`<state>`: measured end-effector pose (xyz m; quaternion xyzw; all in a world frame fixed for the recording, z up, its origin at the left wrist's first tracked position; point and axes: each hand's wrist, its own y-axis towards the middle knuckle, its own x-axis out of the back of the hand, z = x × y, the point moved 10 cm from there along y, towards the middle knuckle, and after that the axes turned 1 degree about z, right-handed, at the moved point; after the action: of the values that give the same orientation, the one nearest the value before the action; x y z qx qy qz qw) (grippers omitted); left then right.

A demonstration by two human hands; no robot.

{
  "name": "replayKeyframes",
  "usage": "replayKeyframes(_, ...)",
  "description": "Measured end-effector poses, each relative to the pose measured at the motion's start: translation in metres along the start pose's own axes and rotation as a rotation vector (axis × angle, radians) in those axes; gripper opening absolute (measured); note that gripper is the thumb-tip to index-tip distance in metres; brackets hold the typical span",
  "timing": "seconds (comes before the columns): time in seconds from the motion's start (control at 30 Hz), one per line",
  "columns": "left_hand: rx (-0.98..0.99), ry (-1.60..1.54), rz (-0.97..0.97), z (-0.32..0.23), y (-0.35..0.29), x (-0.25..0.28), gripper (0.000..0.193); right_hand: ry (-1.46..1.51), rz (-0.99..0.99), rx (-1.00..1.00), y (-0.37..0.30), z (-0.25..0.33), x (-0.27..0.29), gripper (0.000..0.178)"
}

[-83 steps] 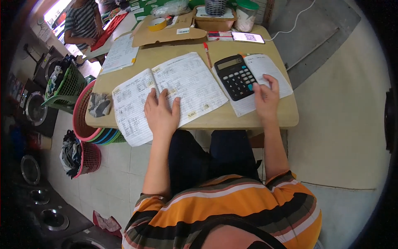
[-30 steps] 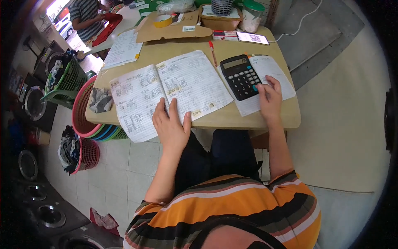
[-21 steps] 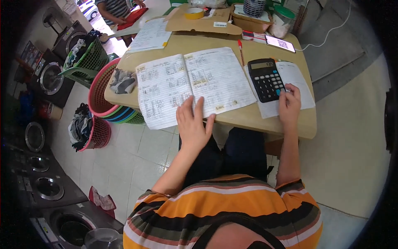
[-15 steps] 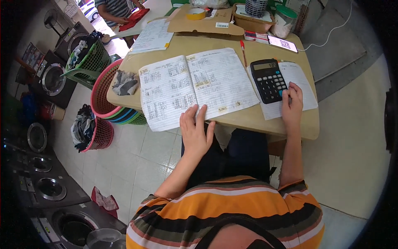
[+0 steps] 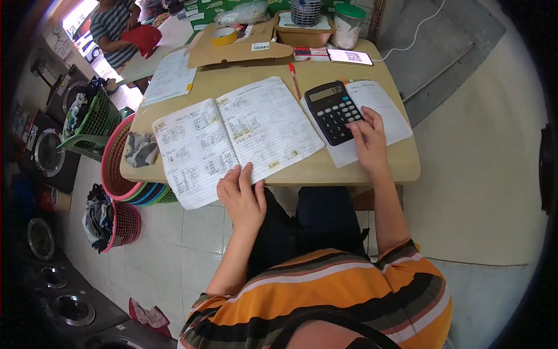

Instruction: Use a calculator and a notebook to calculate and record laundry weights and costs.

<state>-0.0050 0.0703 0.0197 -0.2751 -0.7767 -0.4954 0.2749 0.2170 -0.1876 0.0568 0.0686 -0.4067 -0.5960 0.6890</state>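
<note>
An open lined notebook covered in handwriting lies near the table's front edge. The fingertips of my left hand rest on its lower margin, fingers spread, gripping nothing. To the right, a black calculator with a lit display lies on loose lined paper. My right hand is at the calculator's lower right corner, fingers partly stretched and apart. Its thumb reaches over the keys; whether it presses one I cannot tell. A red pen lies between notebook and calculator.
Behind are a phone, a cardboard box with yellow tape, a brown basket and a green-lidded jar. Laundry baskets and washing machines stand left. A person holds red cloth.
The whole view has shifted, so the table sits further left. My right thumb has moved slightly over the calculator keys. Across the room, the person has raised the red cloth off the counter.
</note>
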Motion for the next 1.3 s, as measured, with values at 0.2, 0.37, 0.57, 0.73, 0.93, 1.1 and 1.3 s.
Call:
replayKeyframes(0.2, -0.017, 0.043, 0.017, -0.004, 0.001, -0.003, 0.044, -0.192, 0.014, 0.071, 0.009, 0.018, -0.004, 0.012)
replayKeyframes(0.37, -0.008, 0.045, 0.021, -0.001, 0.000, -0.002, 0.044, -0.302, 0.075, 0.170, 0.017, 0.042, -0.020, 0.010)
replayKeyframes(0.57, 0.007, 0.063, 0.037, 0.002, -0.002, -0.006, 0.047, -0.323, 0.041, 0.284, -0.011, 0.072, -0.013, 0.011)
replayKeyframes(0.73, -0.003, 0.078, 0.030, -0.001, -0.004, -0.006, 0.047, -0.091, -0.050, 0.128, 0.001, 0.053, 0.021, 0.013)
replayKeyframes(0.93, -0.001, 0.065, 0.032, 0.001, -0.002, -0.004, 0.046, -0.138, -0.177, 0.076, -0.001, 0.019, 0.029, 0.017)
replayKeyframes(1.1, -0.001, 0.046, 0.009, 0.002, 0.004, 0.002, 0.047, -0.194, -0.191, 0.084, 0.001, 0.021, 0.028, 0.018)
replayKeyframes(1.3, 0.115, -0.147, 0.133, 0.000, 0.012, 0.010, 0.046, -0.364, -0.103, 0.139, -0.002, 0.009, 0.017, 0.023)
